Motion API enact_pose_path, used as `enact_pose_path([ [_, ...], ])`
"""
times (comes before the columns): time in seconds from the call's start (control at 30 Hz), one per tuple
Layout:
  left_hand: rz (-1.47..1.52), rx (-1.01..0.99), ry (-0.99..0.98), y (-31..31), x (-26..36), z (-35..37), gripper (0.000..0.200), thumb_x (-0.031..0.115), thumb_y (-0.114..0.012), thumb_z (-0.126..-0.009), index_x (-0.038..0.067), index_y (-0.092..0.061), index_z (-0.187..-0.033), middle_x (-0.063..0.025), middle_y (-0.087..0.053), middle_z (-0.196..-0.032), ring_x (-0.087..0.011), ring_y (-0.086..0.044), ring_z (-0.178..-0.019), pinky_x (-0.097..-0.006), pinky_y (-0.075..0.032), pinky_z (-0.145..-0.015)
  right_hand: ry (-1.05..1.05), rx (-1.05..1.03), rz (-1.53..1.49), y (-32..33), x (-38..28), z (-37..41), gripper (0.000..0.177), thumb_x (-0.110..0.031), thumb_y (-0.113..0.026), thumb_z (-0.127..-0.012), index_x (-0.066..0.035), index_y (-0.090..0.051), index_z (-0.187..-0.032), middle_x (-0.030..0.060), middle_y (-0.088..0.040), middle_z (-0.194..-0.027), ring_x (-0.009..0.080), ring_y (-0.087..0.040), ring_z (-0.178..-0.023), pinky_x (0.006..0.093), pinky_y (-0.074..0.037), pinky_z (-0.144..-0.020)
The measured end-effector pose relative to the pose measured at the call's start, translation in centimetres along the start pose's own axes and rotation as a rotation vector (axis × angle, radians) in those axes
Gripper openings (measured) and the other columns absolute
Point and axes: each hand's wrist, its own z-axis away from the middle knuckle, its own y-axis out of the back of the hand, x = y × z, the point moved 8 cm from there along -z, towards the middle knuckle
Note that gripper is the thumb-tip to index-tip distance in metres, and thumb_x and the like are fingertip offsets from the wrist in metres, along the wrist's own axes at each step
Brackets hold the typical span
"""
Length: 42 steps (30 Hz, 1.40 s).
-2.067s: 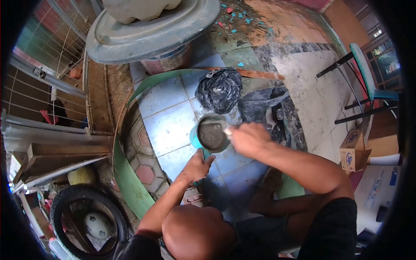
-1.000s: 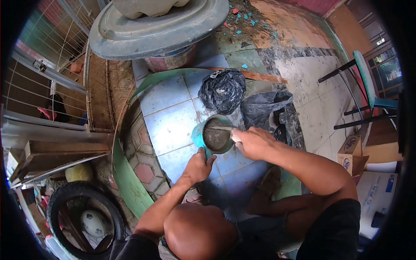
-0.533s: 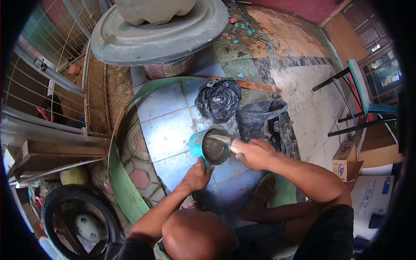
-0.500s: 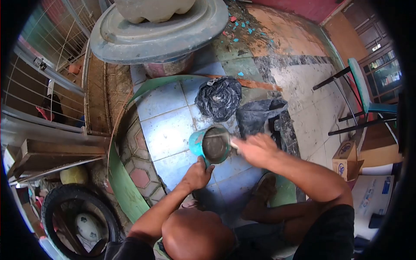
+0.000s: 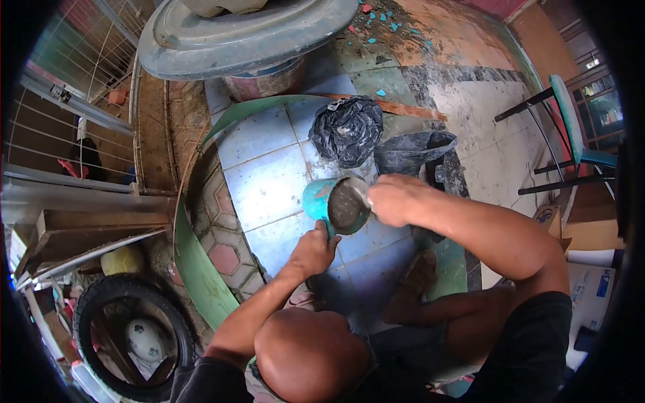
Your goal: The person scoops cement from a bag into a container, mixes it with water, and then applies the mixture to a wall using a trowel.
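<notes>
A teal scoop-like container [image 5: 321,201] full of wet grey cement [image 5: 346,207] is tilted above the blue floor tiles [image 5: 265,188]. My left hand [image 5: 312,250] grips its handle from below. My right hand [image 5: 395,198] is closed around a light-handled tool whose tip is in the grey mix at the container's right rim; the blade is mostly hidden. Just beyond the container lie a knotted black plastic bag [image 5: 349,129] and an open black bag [image 5: 411,151].
A curved green band [image 5: 191,255] rings the tiled patch. A large grey basin [image 5: 242,37] stands on a pedestal behind. A tyre [image 5: 127,316] and planks [image 5: 87,225] lie at left; a stool [image 5: 568,121] and cardboard boxes [image 5: 584,225] at right. My foot [image 5: 413,285] rests on the tiles.
My right hand has kept circling the tool in the grey mix, moving from the right rim toward the upper rim. The container has tilted more toward me. My left hand keeps its grip.
</notes>
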Motion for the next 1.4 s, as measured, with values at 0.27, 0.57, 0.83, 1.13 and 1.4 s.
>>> enact_pose_path([
  [0.27,0.069,-0.026,-0.059,-0.8,-1.2,0.5,0.051,0.030,-0.063,-0.101,-0.016,-0.046,-0.113,-0.0383,-0.064,-0.083,-0.0557,-0.065,-0.086,-0.0553,-0.052,-0.073,-0.062,-0.364,-0.546,-4.3,3.5,0.1,0.036,-0.035,-0.063,-0.100,-0.011,-0.069,-0.127,0.0086,-0.068,-0.080,0.0186,-0.066,-0.066,0.0355,-0.054,-0.060],
  [0.57,0.060,-0.148,-0.040,-0.7,-2.3,1.2,0.060,0.035,-0.062,-0.102,-0.019,-0.045,-0.121,-0.0384,-0.064,-0.085,-0.0517,-0.067,-0.087,-0.0519,-0.052,-0.076,-0.114,-0.476,-1.240,-10.7,3.6,1.4,0.053,-0.048,-0.062,-0.103,-0.014,-0.059,-0.144,0.0002,-0.057,-0.085,0.0108,-0.050,-0.066,0.0284,-0.043,-0.054],
  [0.83,0.055,-0.170,0.023,0.9,-3.1,1.4,0.069,0.033,-0.064,-0.101,-0.024,-0.041,-0.131,-0.0374,-0.065,-0.084,-0.0523,-0.067,-0.086,-0.0514,-0.054,-0.078,-0.191,-0.547,-2.044,-15.0,-1.8,2.1,0.040,-0.040,-0.056,-0.107,-0.014,-0.055,-0.137,0.0015,-0.060,-0.090,0.0081,-0.052,-0.068,0.0245,-0.041,-0.053],
  [1.13,0.062,-0.106,-0.005,1.0,-4.1,1.1,0.061,0.034,-0.065,-0.101,-0.019,-0.047,-0.126,-0.0370,-0.063,-0.083,-0.0497,-0.067,-0.083,-0.0512,-0.052,-0.075,-0.155,-0.588,-2.438,-13.3,-4.7,2.6,0.033,-0.036,-0.052,-0.108,-0.009,-0.048,-0.127,0.0014,-0.056,-0.089,0.0075,-0.050,-0.066,0.0224,-0.041,-0.056],
  [1.4,0.181,-0.024,-0.048,1.3,-5.8,0.6,0.043,0.029,-0.069,-0.099,-0.009,-0.056,-0.115,-0.0218,-0.061,-0.074,-0.0258,-0.060,-0.071,-0.0419,-0.050,-0.070,-0.163,-0.480,-2.291,-12.3,-2.6,2.3,0.036,-0.035,-0.052,-0.108,-0.009,-0.051,-0.132,0.0046,-0.060,-0.089,0.0108,-0.051,-0.064,0.0265,-0.043,-0.058],
])
